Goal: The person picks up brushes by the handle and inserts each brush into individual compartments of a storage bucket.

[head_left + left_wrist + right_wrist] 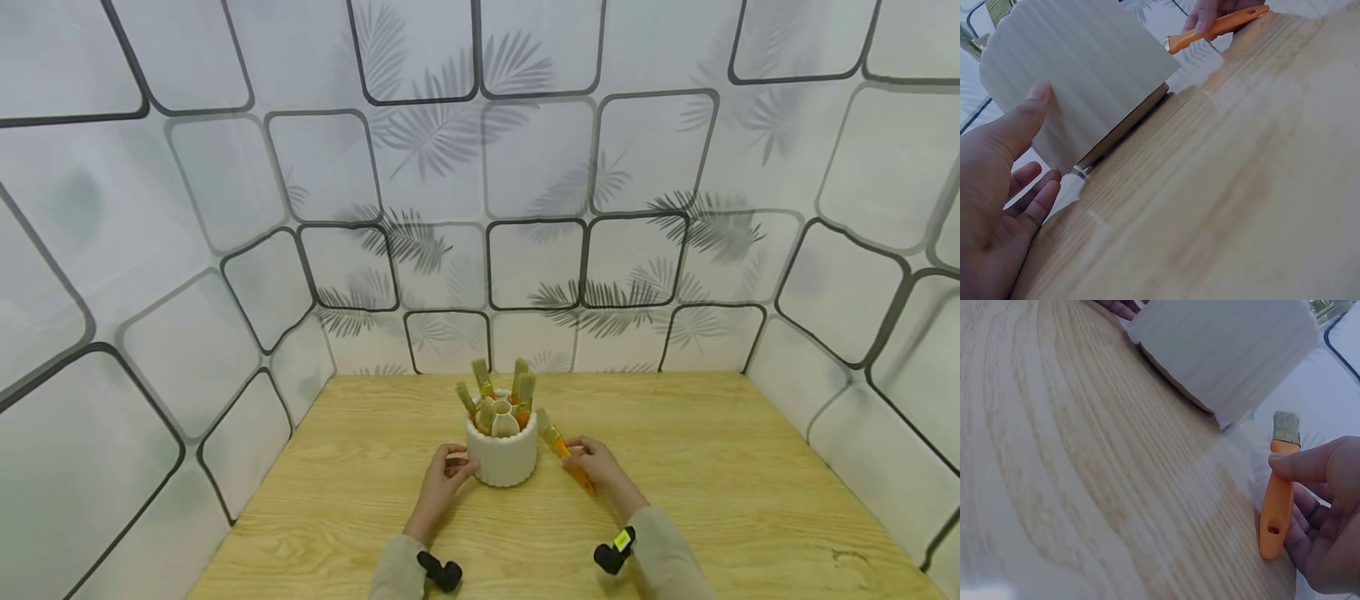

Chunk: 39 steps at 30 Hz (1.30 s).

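Observation:
A white ribbed brush holder (501,458) stands on the table, with several bristle brushes (481,375) upright in its openings. At its left side, my left hand (444,477) rests its thumb against the ribbed wall; the other fingers (1038,203) are loosely bent by the lower edge. To the right of the holder, my right hand (596,465) pinches an orange-handled paintbrush (1277,506) between thumb and fingers. Its bristles (1286,420) point up and toward the holder, and the handle's end with the hole angles down toward the table.
The light wooden table (360,433) runs back to a wall (536,250) with a pattern of rounded squares and leaves. Similar patterned walls close in the left and right sides. Black camera mounts (441,572) are worn at both wrists.

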Each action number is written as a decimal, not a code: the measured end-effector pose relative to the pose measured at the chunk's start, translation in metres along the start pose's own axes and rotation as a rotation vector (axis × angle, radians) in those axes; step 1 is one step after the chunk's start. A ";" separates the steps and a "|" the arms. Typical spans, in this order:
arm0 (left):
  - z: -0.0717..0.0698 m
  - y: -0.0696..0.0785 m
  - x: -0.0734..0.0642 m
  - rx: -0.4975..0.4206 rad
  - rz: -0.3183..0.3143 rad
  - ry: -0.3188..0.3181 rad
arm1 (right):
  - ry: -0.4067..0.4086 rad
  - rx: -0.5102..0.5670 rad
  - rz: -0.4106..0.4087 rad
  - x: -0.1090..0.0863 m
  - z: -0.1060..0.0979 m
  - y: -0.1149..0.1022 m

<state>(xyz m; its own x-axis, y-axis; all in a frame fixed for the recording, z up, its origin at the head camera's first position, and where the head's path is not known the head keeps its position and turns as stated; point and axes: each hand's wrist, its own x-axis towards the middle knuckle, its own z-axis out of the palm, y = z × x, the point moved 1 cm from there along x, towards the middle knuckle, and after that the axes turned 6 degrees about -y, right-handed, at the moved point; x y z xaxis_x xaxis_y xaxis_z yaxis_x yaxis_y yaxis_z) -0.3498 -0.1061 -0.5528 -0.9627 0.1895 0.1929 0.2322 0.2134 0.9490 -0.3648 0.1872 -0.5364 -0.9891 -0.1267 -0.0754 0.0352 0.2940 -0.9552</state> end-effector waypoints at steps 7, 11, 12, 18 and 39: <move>0.000 0.006 -0.001 -0.056 0.008 -0.004 | -0.031 0.031 0.001 0.003 -0.005 0.002; -0.001 0.021 -0.008 -0.087 0.019 -0.043 | -0.043 0.050 0.007 0.003 -0.006 0.001; -0.001 0.025 -0.010 -0.080 0.020 -0.054 | -0.046 0.050 0.009 0.003 -0.007 0.001; -0.002 0.027 -0.011 -0.048 0.033 -0.092 | -0.058 0.030 0.008 0.001 -0.008 0.000; -0.002 0.025 -0.009 -0.040 0.042 -0.090 | -0.099 0.090 -0.079 -0.001 -0.012 -0.013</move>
<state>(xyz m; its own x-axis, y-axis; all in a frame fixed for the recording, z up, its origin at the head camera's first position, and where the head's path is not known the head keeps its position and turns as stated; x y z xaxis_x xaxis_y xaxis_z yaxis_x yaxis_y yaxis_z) -0.3357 -0.1042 -0.5301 -0.9356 0.2830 0.2111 0.2643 0.1650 0.9502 -0.3664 0.1950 -0.5207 -0.9704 -0.2405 -0.0226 -0.0253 0.1941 -0.9807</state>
